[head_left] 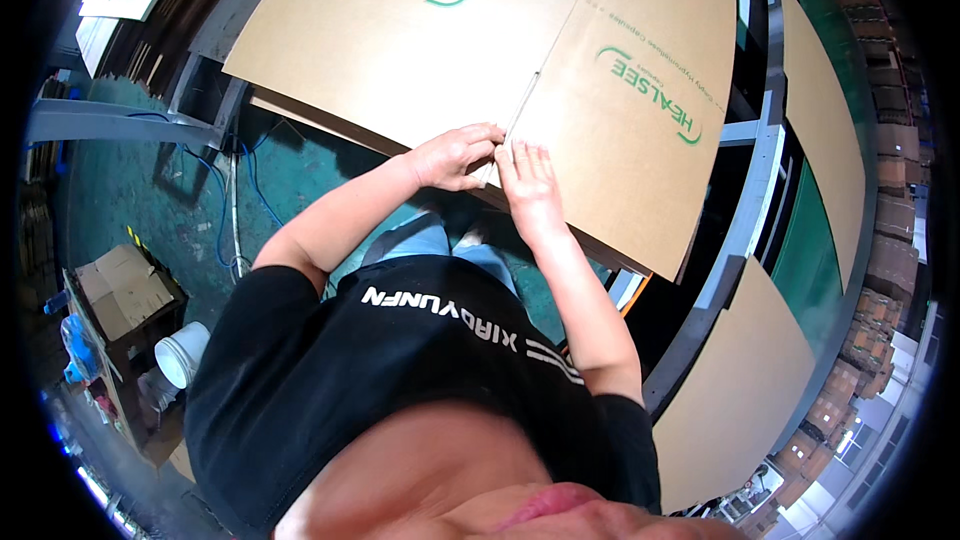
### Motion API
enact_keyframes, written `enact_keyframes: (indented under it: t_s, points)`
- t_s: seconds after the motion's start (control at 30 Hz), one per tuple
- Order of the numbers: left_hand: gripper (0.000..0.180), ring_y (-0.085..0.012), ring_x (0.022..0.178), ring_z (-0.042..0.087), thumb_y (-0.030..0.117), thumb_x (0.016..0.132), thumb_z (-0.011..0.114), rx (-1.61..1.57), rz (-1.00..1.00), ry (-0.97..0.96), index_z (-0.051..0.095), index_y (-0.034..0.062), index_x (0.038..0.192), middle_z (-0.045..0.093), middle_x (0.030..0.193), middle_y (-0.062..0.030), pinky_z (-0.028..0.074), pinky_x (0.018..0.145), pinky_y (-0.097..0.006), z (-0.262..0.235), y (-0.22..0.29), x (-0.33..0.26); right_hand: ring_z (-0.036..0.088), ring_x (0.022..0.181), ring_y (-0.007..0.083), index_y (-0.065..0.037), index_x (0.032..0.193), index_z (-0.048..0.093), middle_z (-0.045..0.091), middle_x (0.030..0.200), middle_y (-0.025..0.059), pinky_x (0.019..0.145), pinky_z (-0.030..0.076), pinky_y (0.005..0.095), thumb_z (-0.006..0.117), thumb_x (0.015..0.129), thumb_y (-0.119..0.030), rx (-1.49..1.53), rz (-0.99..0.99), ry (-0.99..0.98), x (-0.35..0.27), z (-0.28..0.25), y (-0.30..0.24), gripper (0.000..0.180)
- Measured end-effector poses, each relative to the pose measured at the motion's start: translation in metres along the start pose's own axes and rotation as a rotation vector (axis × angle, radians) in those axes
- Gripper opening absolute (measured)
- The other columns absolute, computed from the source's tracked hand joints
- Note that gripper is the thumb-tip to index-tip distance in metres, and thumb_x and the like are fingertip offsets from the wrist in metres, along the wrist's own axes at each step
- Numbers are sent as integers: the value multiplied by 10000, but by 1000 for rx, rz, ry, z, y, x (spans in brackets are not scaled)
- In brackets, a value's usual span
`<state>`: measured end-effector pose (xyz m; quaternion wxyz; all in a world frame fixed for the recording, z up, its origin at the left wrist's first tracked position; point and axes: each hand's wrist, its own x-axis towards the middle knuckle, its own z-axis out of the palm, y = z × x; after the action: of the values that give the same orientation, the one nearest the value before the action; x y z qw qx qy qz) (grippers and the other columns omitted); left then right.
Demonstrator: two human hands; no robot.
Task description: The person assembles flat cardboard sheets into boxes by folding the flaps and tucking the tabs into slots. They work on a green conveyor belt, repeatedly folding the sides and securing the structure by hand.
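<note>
Your left hand (452,157) has its fingers (482,135) curled together, pinching the near edge of the flat cardboard sheet (480,40) at its slot. Your right hand (527,185) lies flat just beside it, fingers straight and close together, pressing the sheet down. The sheet, printed in green, overhangs the green floor (130,190). More cardboard sheets (740,380) lie to your right.
</note>
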<state>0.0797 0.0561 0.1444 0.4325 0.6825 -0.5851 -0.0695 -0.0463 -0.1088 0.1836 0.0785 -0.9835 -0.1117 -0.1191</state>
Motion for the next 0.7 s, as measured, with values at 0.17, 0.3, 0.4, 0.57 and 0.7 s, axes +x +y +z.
enact_keyframes:
  t_s: [0.17, 0.3, 0.4, 0.57, 0.7]
  points:
    - [455, -397, 1213, 498, 195, 624, 790, 73, -18, 19, 551, 21, 970, 536, 1187, -195, 380, 1090, -502, 2, -7, -4, 479, 1259, 405, 24, 1248, 532, 520, 1280, 249, 1116, 344, 489, 604, 786, -86, -63, -70, -99, 7, 10, 9, 480]
    - [495, -398, 1233, 475, 329, 628, 805, 115, -77, 54, 531, 44, 927, 525, 1190, -198, 322, 1115, -564, 1, -4, -2, 365, 1344, 403, 39, 1200, 515, 451, 1328, 229, 1151, 284, 490, 767, 568, -97, 329, -144, -282, 28, -8, 27, 694]
    - [541, -394, 1223, 488, 398, 657, 796, 137, -120, 75, 538, 41, 971, 529, 1162, -184, 321, 1115, -568, 3, -5, -4, 443, 1240, 402, -2, 1050, 566, 512, 1148, 190, 1133, 308, 507, 777, 550, -108, 519, -196, -141, 38, 11, 38, 552]
    - [610, -380, 1207, 503, 401, 658, 793, 164, -145, 65, 540, 17, 1059, 538, 1146, -174, 345, 1104, -552, 1, -6, -2, 500, 1112, 321, -38, 895, 595, 544, 1038, 128, 1110, 341, 477, 795, 511, -109, 638, -164, -81, 40, 24, 42, 438]
    - [626, -396, 1204, 500, 458, 697, 756, 175, -155, 58, 535, 9, 1073, 534, 1168, -188, 351, 1096, -548, 6, -10, 3, 501, 1108, 302, -39, 893, 610, 555, 1027, 114, 1114, 332, 453, 806, 505, -111, 630, -179, -121, 50, 14, 50, 441]
